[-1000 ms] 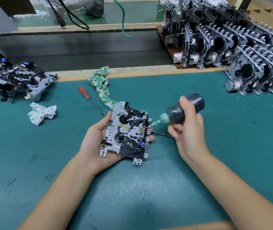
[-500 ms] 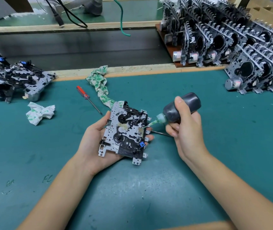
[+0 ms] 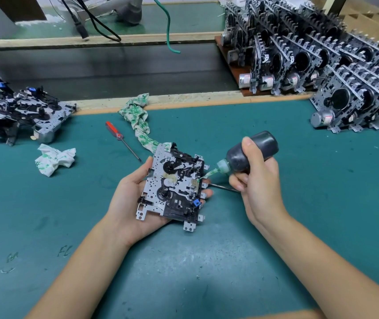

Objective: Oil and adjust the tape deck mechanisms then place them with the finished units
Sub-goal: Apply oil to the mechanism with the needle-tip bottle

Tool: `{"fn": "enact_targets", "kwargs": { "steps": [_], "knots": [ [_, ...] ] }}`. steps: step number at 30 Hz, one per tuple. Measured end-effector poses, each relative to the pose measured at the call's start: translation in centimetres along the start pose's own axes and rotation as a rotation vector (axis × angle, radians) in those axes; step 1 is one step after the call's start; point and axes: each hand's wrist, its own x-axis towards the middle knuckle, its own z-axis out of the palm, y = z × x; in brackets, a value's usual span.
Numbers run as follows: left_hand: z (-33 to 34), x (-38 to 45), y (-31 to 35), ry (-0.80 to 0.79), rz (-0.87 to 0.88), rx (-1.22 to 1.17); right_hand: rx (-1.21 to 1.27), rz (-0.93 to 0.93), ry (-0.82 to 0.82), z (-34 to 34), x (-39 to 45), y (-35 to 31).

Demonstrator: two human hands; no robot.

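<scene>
Fingers of the right hand (image 3: 258,180) curled around a dark oil bottle (image 3: 250,153), whose contents could not be seen, its green nozzle (image 3: 209,173) touching a tape deck mechanism (image 3: 174,185) cradled above the green bench (image 3: 299,226) in the left hand (image 3: 131,203). A thin tool shaft (image 3: 224,188) also poked from the right hand. Rows of finished units (image 3: 354,88) stood upright at the bench's far right, with a red screwdriver (image 3: 120,137) and crumpled rags (image 3: 55,158) to the left.

A flat silver metal tape deck mechanism (image 3: 172,187) with black gears and a small blue part lies face up, tilted. A dark squeeze oil bottle (image 3: 250,154) with a green nozzle slants down, its tip touching the mechanism's right edge. Rows of upright finished silver units (image 3: 349,97) stand far right of the mechanism.
</scene>
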Motion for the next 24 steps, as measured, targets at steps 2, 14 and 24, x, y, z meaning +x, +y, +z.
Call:
{"fn": "enact_targets", "kwargs": {
  "steps": [2, 14, 24],
  "knots": [
    [0.1, 0.0, 0.0, 0.006, 0.004, 0.004, 0.006, -0.011, -0.008, 0.0, 0.0, 0.1],
    [0.0, 0.0, 0.0, 0.006, 0.023, 0.011, -0.028, -0.199, -0.058, -0.8, 0.6, -2.0],
    [-0.3, 0.0, 0.2, -0.006, 0.023, 0.023, -0.539, -0.232, -0.115, -3.0, 3.0, -1.6]
  ]
}}
